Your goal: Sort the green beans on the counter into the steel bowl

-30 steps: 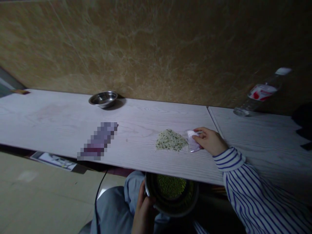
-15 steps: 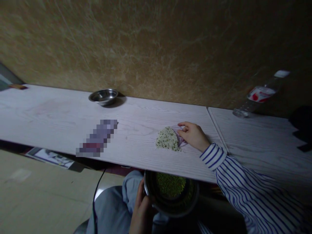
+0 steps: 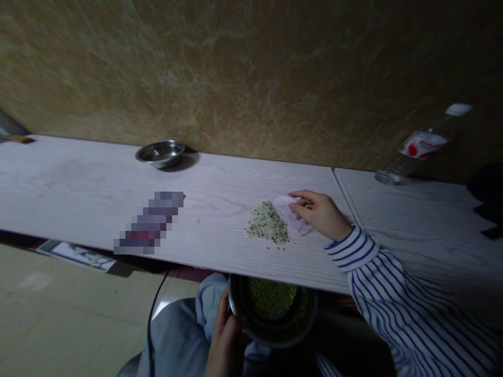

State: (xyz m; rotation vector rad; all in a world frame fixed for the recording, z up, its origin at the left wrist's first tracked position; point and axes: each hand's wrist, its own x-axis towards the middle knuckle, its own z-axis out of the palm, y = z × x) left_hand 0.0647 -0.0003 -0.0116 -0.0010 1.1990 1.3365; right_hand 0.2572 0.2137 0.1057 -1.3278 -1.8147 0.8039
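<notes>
A heap of white grains mixed with green beans [image 3: 268, 222] lies on the pale wooden counter [image 3: 220, 241], with a few loose beans at its front edge. Against the heap's right side is a thin, pale purple, see-through sheet [image 3: 301, 222], perhaps plastic film. My right hand [image 3: 320, 212] pinches that sheet by its upper edge, thumb and fingers bent. Below the counter edge, my left hand [image 3: 228, 335] grips the left rim of a metal bowl [image 3: 291, 340] over my lap. Inside it lie many small green beans [image 3: 271, 297].
An empty-looking shallow steel bowl [image 3: 161, 155] stands by the wall. A blurred-out flat item [image 3: 151, 222] lies left of the heap. At the right, a plastic bottle [image 3: 420, 145] stands near a dark object [image 3: 487, 199]. A black cable [image 3: 153, 309] hangs beside my leg.
The heap has spread a little, and loose beans now lie in front of it. My right hand has shifted slightly right with the sheet, showing more of it. My left hand keeps the bowl.
</notes>
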